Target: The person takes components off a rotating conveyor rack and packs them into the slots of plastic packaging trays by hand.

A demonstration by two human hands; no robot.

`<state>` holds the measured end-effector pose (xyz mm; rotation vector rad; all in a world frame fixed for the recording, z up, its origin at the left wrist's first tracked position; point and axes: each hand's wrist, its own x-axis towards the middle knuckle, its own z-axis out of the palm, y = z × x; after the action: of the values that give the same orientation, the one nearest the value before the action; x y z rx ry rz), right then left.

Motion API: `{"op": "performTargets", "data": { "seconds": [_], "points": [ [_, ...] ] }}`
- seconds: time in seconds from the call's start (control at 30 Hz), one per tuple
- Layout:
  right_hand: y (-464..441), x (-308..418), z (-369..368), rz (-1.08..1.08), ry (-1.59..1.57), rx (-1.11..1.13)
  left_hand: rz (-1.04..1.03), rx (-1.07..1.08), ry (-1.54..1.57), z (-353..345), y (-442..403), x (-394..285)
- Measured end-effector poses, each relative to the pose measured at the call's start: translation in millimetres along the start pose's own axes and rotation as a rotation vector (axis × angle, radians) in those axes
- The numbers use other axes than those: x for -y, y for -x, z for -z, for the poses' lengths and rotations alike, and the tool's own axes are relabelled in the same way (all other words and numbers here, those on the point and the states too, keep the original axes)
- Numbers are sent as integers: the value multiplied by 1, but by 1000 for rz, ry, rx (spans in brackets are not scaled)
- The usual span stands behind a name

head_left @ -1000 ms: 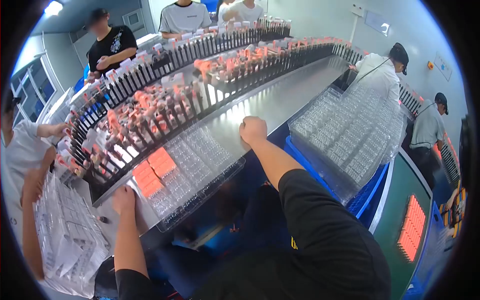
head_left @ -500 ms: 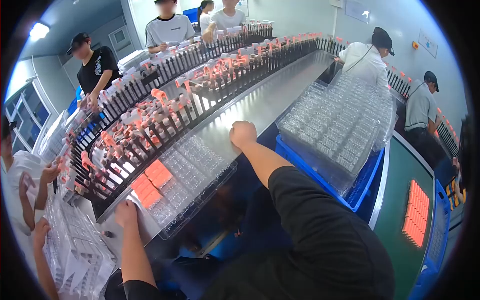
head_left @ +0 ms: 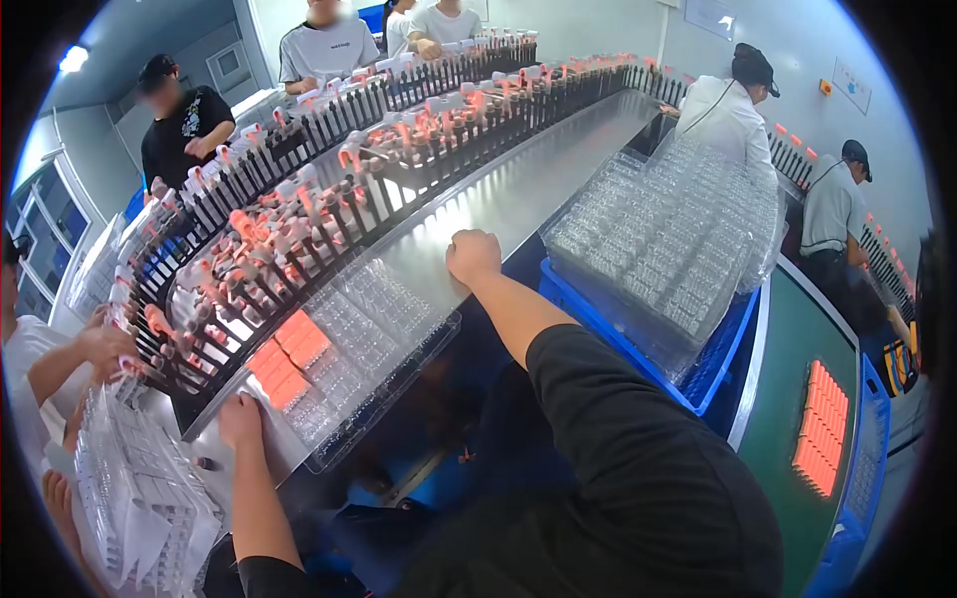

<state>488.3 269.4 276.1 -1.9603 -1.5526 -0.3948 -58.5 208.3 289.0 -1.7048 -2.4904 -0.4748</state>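
Observation:
My left hand (head_left: 240,421) rests with curled fingers on the metal table's left part, just left of a clear plastic tray (head_left: 364,344). Orange pieces (head_left: 289,359) fill the tray's left compartments; its other compartments show only clear plastic. My right hand (head_left: 473,258) is closed on the metal ledge (head_left: 528,184), right of the tray and near the ledge's front edge. Whether either hand holds something small is hidden by the curled fingers.
A curved conveyor with black prongs (head_left: 399,194) carries orange and white parts. Stacked clear trays (head_left: 658,239) sit in a blue crate (head_left: 713,384) at right. A filled orange tray (head_left: 822,429) lies on a green surface (head_left: 788,399). Co-workers stand around; more trays (head_left: 145,488) are at left.
The view has shifted a little, and the parts on the conveyor have changed position. Co-workers' hands at the left have moved. My hands stay closed at nearly the same places on the table.

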Motion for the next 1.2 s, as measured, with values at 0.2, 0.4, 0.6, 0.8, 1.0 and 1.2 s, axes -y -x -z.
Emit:
{"op": "performTargets", "data": {
  "seconds": [0.2,0.4,0.6,0.8,1.0,1.2],
  "points": [
    [-1,2,0,9,-26,-12,-56,-22,5,-4,-2,3],
    [-3,1,-3,15,-34,-21,18,22,-37,7,-2,-7],
    [-5,2,-1,-31,-45,10,60,60,22,14,2,-13],
    [-7,-1,-8,-4,-32,59,103,85,-27,8,-3,-7],
    [-5,-1,-12,25,-76,-5,123,76,10,4,-5,-3],
    [-3,-1,-8,22,-71,4,74,69,10,3,-4,-2]
  ]
}}
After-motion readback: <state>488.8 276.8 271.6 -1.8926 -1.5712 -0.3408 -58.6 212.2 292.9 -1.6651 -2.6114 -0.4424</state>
